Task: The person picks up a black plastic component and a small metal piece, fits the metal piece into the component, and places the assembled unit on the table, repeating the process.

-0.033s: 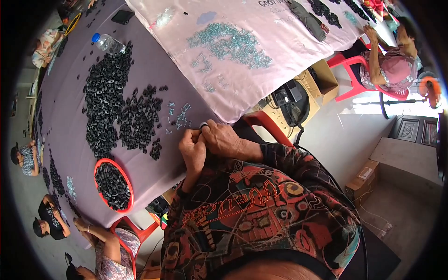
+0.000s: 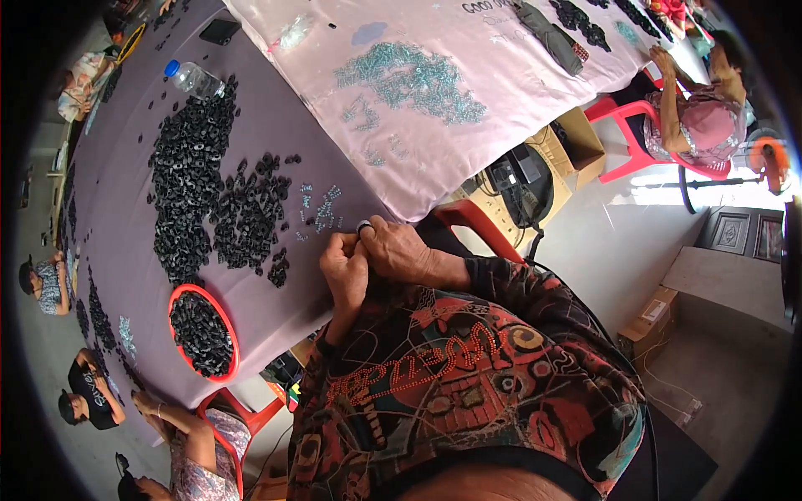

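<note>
At the table's near edge my left hand point(image 2: 344, 269) and my right hand point(image 2: 403, 253) meet, their fingers closed in a pinch. A small dark ring-like piece point(image 2: 365, 225) shows at the fingers; whether it is held or worn is unclear. What lies between the fingertips is hidden. Just beyond my hands lies a small group of spring-like silvery pieces point(image 2: 326, 209). Left of those is a heap of small black plastic parts point(image 2: 251, 209), joined to a longer black heap point(image 2: 185, 184). More black parts fill a red-rimmed basket point(image 2: 236, 355) at the edge.
A clear bottle point(image 2: 196, 80) with a blue cap lies behind the long heap, near a dark phone-like object point(image 2: 220, 31). On the pink cloth point(image 2: 334, 154) spreads a teal spring-like pile point(image 2: 409, 81). Red chairs point(image 2: 480, 227) and cardboard boxes point(image 2: 576, 138) stand alongside. Several people sit around.
</note>
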A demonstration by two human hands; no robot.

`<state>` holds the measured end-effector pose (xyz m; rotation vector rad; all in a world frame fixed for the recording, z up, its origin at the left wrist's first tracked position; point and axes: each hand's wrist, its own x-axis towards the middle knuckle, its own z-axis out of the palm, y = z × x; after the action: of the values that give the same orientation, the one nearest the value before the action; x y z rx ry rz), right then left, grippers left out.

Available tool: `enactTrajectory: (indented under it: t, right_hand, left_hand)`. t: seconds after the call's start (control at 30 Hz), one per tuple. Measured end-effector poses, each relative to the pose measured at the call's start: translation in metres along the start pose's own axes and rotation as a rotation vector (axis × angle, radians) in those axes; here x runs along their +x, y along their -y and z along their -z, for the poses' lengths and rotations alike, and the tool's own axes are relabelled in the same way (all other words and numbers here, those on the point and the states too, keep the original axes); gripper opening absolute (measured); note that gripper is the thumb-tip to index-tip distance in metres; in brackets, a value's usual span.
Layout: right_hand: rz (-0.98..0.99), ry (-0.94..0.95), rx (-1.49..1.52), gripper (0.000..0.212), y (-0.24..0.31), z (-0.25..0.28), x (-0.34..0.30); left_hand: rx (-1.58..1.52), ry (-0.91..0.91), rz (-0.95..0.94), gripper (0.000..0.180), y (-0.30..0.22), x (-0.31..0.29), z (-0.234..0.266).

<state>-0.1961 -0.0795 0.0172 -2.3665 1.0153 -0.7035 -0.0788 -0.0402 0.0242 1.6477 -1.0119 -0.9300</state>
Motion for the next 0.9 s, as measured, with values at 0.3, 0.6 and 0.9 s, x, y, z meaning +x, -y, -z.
enactTrajectory:
  t: [0.3,0.6,0.9]
  right_hand:
    - [-0.007,0.01,-0.061,0.015,0.004,0.0,-0.006]
    - [0.145,-0.104,-0.189,0.012,0.007,-0.007,-0.005]
    - [0.195,-0.181,0.036,0.025,0.017,0.021,0.0]
  left_hand:
    - [-0.061,-0.059,0.009,0.005,0.004,-0.008,-0.004]
    - [-0.067,-0.012,0.014,0.006,-0.003,-0.017,0.007]
    - [-0.304,0.091,-0.102,0.005,-0.032,-0.032,0.021]
